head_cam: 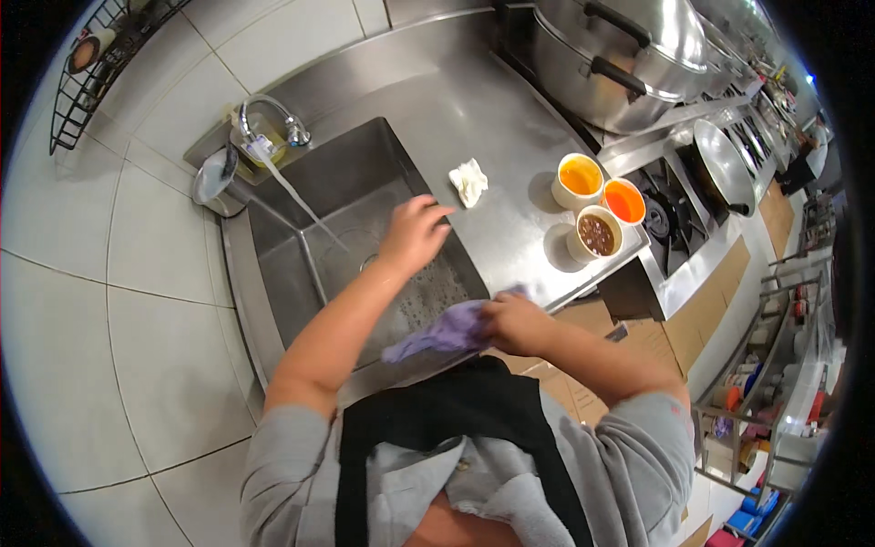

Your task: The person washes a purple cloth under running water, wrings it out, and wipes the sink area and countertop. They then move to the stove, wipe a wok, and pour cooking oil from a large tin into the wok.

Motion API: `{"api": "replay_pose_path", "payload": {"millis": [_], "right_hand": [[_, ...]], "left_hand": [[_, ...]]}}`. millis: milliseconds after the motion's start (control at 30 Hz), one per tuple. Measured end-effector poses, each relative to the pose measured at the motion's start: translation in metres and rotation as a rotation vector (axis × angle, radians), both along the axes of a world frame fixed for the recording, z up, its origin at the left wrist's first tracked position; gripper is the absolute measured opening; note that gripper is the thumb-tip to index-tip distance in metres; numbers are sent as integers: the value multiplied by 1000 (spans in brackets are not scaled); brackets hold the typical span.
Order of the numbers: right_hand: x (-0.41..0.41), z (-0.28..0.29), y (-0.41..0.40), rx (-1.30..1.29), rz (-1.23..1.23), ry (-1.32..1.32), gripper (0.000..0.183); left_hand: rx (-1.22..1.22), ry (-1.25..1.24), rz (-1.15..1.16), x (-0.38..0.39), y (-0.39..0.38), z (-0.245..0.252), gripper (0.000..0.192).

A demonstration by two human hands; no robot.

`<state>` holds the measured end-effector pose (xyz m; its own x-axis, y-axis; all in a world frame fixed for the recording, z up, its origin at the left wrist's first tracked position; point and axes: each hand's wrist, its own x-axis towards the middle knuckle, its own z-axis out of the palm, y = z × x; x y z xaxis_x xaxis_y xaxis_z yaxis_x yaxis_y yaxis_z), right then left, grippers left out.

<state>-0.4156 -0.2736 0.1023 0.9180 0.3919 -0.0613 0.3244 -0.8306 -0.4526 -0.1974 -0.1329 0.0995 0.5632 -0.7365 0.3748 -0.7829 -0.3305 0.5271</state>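
Note:
My left hand (414,236) is over the right side of a stainless steel sink (321,184), its fingers apart and nothing in it. In my right hand (516,323), near the sink's front right corner, is a crumpled purple cloth (448,329), which trails left over the basin. Water runs from the curved chrome faucet (273,102) into the sink. A crumpled white cloth or paper (469,182) lies on the steel counter (437,109) beyond my left hand.
Three tubs stand near the counter's right edge: one of yellow-orange liquid (580,176), one of orange liquid (623,202), one of brown chunky food (596,234). Beyond are a large steamer pot (608,61), a gas burner (657,215) and a wok (724,164). Cardboard (704,311) covers the floor.

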Motion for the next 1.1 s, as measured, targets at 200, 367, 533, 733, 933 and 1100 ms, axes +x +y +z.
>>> {"api": "replay_pose_path", "payload": {"millis": [200, 367, 533, 733, 933, 1100], "right_hand": [[-36, 29, -5, -16, -483, -204, 31], [54, -31, -11, -198, -564, -225, 47], [237, -54, -59, -309, -761, -273, 54], [401, -55, -177, -463, -1179, -167, 66], [515, -53, -149, -92, -1037, -367, 57], [542, -64, 34, -7, -589, -487, 23]], "left_hand": [[143, -23, 86, 27, -115, -47, 35], [-179, 14, 171, 70, -77, -62, 33], [-259, -93, 446, 84, 74, -14, 40], [89, -252, 890, 75, 306, -33, 33], [235, -213, 882, 72, 311, -50, 32], [298, -191, 921, 68, 312, -45, 33]]}}
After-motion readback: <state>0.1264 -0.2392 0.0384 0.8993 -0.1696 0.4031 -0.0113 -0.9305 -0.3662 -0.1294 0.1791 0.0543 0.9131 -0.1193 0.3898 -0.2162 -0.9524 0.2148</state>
